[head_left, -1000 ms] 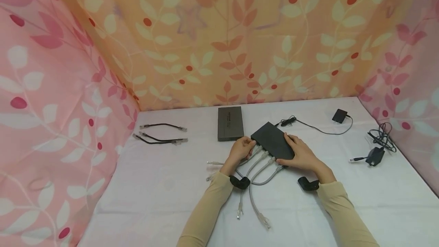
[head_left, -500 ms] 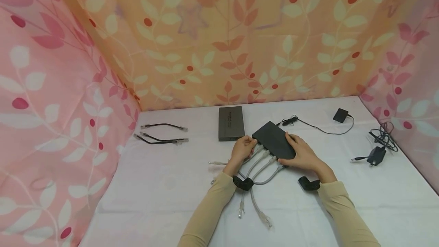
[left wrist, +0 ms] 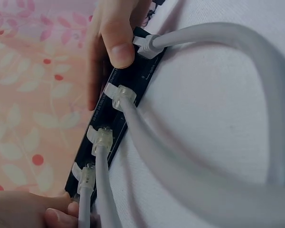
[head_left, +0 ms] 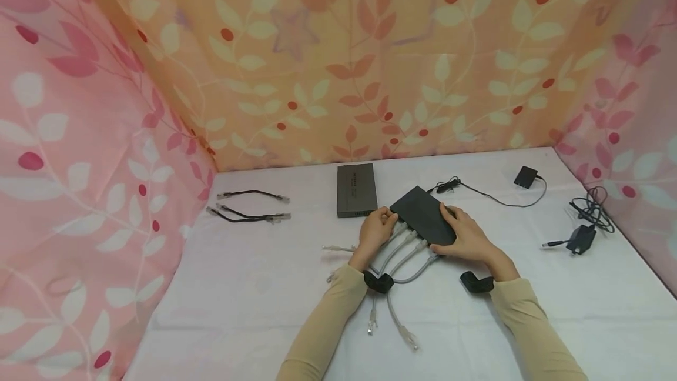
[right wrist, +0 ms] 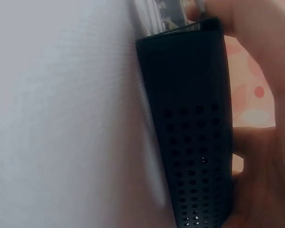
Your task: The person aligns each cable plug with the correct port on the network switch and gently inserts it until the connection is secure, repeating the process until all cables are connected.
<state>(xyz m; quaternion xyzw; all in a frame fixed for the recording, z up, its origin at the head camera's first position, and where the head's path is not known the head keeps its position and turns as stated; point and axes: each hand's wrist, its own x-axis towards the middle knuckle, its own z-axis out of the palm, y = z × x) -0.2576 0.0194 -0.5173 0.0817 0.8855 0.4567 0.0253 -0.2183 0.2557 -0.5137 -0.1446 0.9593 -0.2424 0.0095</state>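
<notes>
A black network switch (head_left: 423, 216) lies at an angle on the white table, with several grey Ethernet cables (head_left: 406, 262) plugged into its front ports. In the left wrist view the clear plugs (left wrist: 102, 139) sit in the port row. My left hand (head_left: 375, 231) pinches the switch's left front corner, beside the end cable. Around the right end of the switch, my right hand (head_left: 465, 237) grips it, thumb at the front edge and fingers at the far side. The right wrist view shows the perforated side (right wrist: 192, 142) within that grip.
A second, grey network switch (head_left: 357, 190) lies behind my left hand. Several short black cables (head_left: 254, 207) are at the left. At the right are a small adapter (head_left: 526, 177), corded to the black switch, and a power adapter (head_left: 580, 240) with coiled cord. Loose cable ends (head_left: 408, 338) point forward.
My left hand has shifted slightly to the right at the switch's corner, and its wrist has moved right. The right hand keeps its hold with almost no movement.
</notes>
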